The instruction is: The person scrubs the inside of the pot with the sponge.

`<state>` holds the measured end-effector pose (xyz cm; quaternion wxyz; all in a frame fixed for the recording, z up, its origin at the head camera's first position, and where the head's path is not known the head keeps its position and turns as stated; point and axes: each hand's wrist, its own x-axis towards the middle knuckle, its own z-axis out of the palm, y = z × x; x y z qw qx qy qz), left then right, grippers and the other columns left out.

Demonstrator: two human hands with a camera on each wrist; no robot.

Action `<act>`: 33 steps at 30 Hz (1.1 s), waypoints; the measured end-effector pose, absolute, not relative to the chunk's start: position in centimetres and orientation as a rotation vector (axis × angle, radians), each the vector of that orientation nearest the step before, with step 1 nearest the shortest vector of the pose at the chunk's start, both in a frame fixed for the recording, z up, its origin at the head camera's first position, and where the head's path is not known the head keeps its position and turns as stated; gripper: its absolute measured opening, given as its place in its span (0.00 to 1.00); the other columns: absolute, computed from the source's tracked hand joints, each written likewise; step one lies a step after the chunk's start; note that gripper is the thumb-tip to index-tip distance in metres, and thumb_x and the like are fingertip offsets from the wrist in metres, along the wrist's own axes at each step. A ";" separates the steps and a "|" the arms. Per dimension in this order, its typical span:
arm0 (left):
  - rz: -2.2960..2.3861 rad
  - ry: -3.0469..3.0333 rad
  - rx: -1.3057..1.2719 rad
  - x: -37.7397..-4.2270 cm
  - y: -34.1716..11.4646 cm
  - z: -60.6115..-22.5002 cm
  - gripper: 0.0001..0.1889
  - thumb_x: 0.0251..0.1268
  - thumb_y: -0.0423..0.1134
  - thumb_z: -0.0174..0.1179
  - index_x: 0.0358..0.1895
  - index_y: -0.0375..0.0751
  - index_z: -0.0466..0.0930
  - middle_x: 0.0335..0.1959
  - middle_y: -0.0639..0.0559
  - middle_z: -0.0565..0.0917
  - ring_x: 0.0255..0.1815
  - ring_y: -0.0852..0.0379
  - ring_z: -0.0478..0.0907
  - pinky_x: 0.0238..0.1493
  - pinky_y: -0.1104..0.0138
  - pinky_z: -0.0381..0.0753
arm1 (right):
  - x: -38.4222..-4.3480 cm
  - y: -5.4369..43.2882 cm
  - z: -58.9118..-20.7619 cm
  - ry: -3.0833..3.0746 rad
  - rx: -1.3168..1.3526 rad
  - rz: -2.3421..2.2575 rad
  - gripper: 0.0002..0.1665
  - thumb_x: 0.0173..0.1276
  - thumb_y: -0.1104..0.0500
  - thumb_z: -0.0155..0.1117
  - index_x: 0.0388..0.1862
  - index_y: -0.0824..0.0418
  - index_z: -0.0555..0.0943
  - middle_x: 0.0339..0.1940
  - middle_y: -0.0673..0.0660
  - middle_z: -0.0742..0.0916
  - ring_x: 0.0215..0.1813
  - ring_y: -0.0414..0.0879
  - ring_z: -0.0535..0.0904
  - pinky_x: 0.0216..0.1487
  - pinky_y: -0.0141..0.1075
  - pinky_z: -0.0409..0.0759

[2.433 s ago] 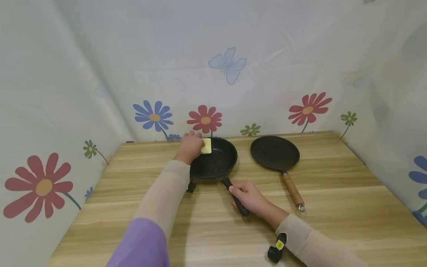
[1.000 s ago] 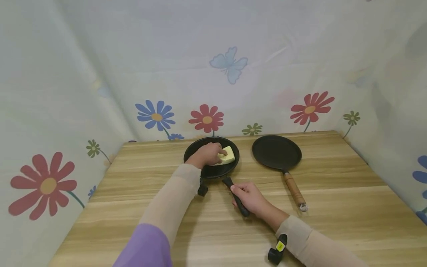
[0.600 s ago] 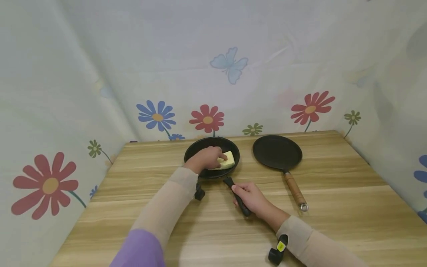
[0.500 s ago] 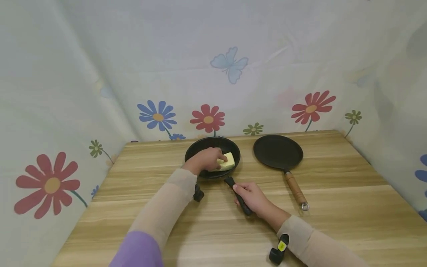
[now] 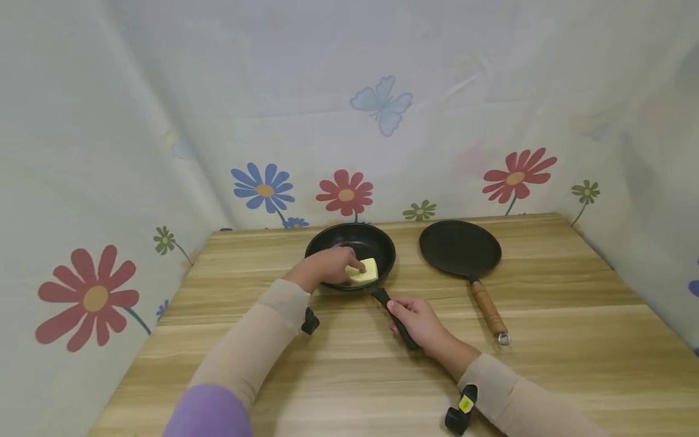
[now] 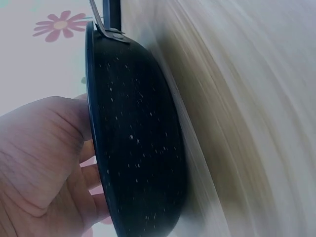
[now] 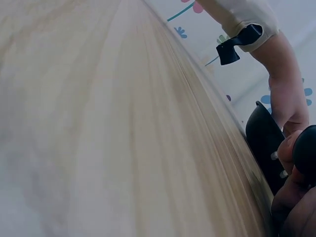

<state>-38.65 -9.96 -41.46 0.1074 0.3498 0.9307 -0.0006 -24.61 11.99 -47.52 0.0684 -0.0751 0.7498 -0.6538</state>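
Observation:
A black frying pan (image 5: 377,244) with a speckled outer side lies on the table, its handle pointing toward me. My left hand (image 5: 333,265) reaches inside it and holds a pale yellow sponge (image 5: 367,271) against the near part of the pan's inside. In the left wrist view the pan's wall (image 6: 136,128) hides the sponge and the fingertips of the left hand (image 6: 42,158). My right hand (image 5: 419,321) grips the black handle (image 5: 401,325), fingers wrapped round it. From the right wrist view, the handle's end (image 7: 306,150) shows beside the curled fingers.
A flat black pan (image 5: 460,247) with a wooden handle (image 5: 489,311) lies to the right of the frying pan. Wood-grain table (image 5: 573,328) surrounds both. A white flowered curtain (image 5: 437,139) rises close behind the table's far edge.
My left hand has moved the sponge from the far left of the pan to its right side, then back toward the near rim. My right hand has kept its grip on the handle.

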 end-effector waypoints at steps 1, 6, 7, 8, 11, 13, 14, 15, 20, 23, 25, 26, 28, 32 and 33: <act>-0.005 2.734 1.037 -38.6 -10.2 -41.4 0.21 0.64 0.41 0.70 0.60 0.58 0.85 0.55 0.49 0.80 0.56 0.53 0.77 0.64 0.60 0.74 | -24.6 11.9 -47.5 2.262 -0.223 -1.974 0.21 0.78 0.59 0.54 0.52 0.79 0.80 0.17 0.52 0.81 0.20 0.41 0.76 0.23 0.29 0.72; -0.012 2.714 1.062 -38.6 -10.9 -41.0 0.21 0.63 0.40 0.71 0.60 0.57 0.85 0.54 0.49 0.82 0.56 0.53 0.77 0.64 0.60 0.74 | -24.7 11.8 -47.5 2.277 -0.204 -1.973 0.21 0.78 0.58 0.55 0.50 0.78 0.82 0.17 0.52 0.81 0.20 0.42 0.75 0.24 0.30 0.72; -0.017 2.712 1.072 -38.7 -11.1 -40.9 0.21 0.63 0.40 0.71 0.59 0.57 0.85 0.54 0.49 0.82 0.56 0.53 0.77 0.64 0.60 0.74 | -24.7 11.8 -47.5 2.277 -0.199 -1.976 0.21 0.78 0.58 0.55 0.50 0.78 0.82 0.17 0.52 0.81 0.20 0.42 0.75 0.23 0.30 0.72; -0.019 2.713 1.080 -38.8 -11.2 -40.8 0.21 0.62 0.39 0.72 0.59 0.56 0.86 0.53 0.49 0.82 0.56 0.53 0.78 0.64 0.60 0.74 | -24.7 11.8 -47.4 2.279 -0.198 -1.979 0.21 0.78 0.58 0.55 0.50 0.78 0.82 0.17 0.52 0.81 0.20 0.42 0.75 0.23 0.30 0.72; -0.041 2.717 1.091 -39.2 -11.9 -40.5 0.21 0.61 0.37 0.72 0.58 0.55 0.86 0.53 0.50 0.83 0.56 0.53 0.78 0.65 0.60 0.74 | -24.9 11.8 -47.4 2.271 -0.207 -1.992 0.21 0.77 0.59 0.55 0.50 0.78 0.82 0.17 0.52 0.81 0.20 0.42 0.75 0.23 0.30 0.72; -0.038 2.714 1.079 -39.4 -12.4 -40.4 0.22 0.60 0.35 0.73 0.58 0.54 0.86 0.53 0.51 0.83 0.57 0.52 0.78 0.65 0.59 0.74 | -24.9 11.8 -47.4 2.258 -0.214 -1.990 0.21 0.77 0.59 0.55 0.51 0.78 0.81 0.17 0.52 0.81 0.21 0.42 0.75 0.24 0.30 0.72; -0.036 2.713 1.066 -39.5 -12.7 -40.4 0.22 0.60 0.35 0.73 0.58 0.53 0.86 0.53 0.51 0.83 0.57 0.53 0.78 0.65 0.59 0.73 | -24.8 11.8 -47.4 2.253 -0.218 -1.988 0.21 0.77 0.59 0.56 0.51 0.79 0.81 0.18 0.52 0.81 0.21 0.42 0.75 0.24 0.30 0.73; -0.032 2.711 1.054 -39.6 -13.0 -40.5 0.22 0.60 0.35 0.73 0.58 0.53 0.86 0.53 0.51 0.83 0.58 0.53 0.78 0.65 0.59 0.73 | -24.8 11.8 -47.4 2.246 -0.220 -1.986 0.21 0.78 0.59 0.56 0.52 0.79 0.81 0.18 0.52 0.81 0.21 0.42 0.75 0.24 0.30 0.73; 0.026 2.723 1.000 -40.0 -13.7 -40.6 0.21 0.60 0.36 0.73 0.57 0.54 0.86 0.56 0.49 0.83 0.61 0.50 0.77 0.66 0.57 0.72 | -24.7 11.8 -47.4 2.253 -0.213 -1.982 0.21 0.78 0.59 0.55 0.53 0.78 0.81 0.19 0.53 0.82 0.21 0.43 0.76 0.25 0.31 0.74; 0.056 2.739 0.968 -40.1 -14.0 -40.8 0.21 0.59 0.36 0.73 0.57 0.54 0.87 0.56 0.49 0.83 0.62 0.49 0.76 0.67 0.56 0.72 | -24.7 11.8 -47.3 2.258 -0.215 -1.978 0.21 0.78 0.58 0.55 0.53 0.77 0.81 0.19 0.53 0.82 0.22 0.43 0.76 0.25 0.31 0.74; 0.071 2.740 0.961 -40.1 -14.2 -40.9 0.21 0.60 0.36 0.73 0.57 0.54 0.87 0.56 0.49 0.83 0.62 0.49 0.76 0.67 0.56 0.72 | -24.6 11.7 -47.3 2.253 -0.215 -1.976 0.21 0.78 0.58 0.56 0.54 0.77 0.81 0.19 0.53 0.82 0.22 0.43 0.76 0.25 0.31 0.74; 0.079 2.737 0.959 -40.1 -14.2 -41.0 0.20 0.60 0.37 0.73 0.57 0.53 0.87 0.57 0.49 0.83 0.62 0.49 0.76 0.67 0.56 0.71 | -24.6 11.7 -47.3 2.250 -0.215 -1.975 0.21 0.78 0.58 0.56 0.54 0.77 0.81 0.19 0.53 0.82 0.22 0.43 0.76 0.25 0.31 0.74; 0.096 2.734 0.957 -40.0 -14.3 -41.1 0.20 0.60 0.37 0.73 0.57 0.53 0.87 0.56 0.49 0.83 0.62 0.49 0.75 0.67 0.56 0.71 | -24.6 11.7 -47.3 2.244 -0.213 -1.972 0.21 0.78 0.58 0.56 0.54 0.78 0.81 0.20 0.53 0.82 0.22 0.43 0.76 0.25 0.31 0.74; 0.125 2.741 0.940 -39.8 -14.1 -41.2 0.20 0.58 0.36 0.73 0.55 0.51 0.88 0.55 0.50 0.85 0.61 0.49 0.77 0.66 0.56 0.73 | -24.5 11.8 -47.2 2.243 -0.214 -1.971 0.21 0.77 0.58 0.56 0.52 0.77 0.81 0.20 0.53 0.82 0.22 0.43 0.76 0.25 0.31 0.74; 0.128 2.746 0.929 -39.8 -14.0 -41.2 0.19 0.58 0.36 0.73 0.55 0.51 0.88 0.55 0.51 0.85 0.61 0.50 0.77 0.66 0.57 0.73 | -24.5 11.8 -47.1 2.244 -0.216 -1.970 0.21 0.77 0.59 0.56 0.52 0.77 0.81 0.19 0.53 0.82 0.22 0.43 0.76 0.25 0.31 0.74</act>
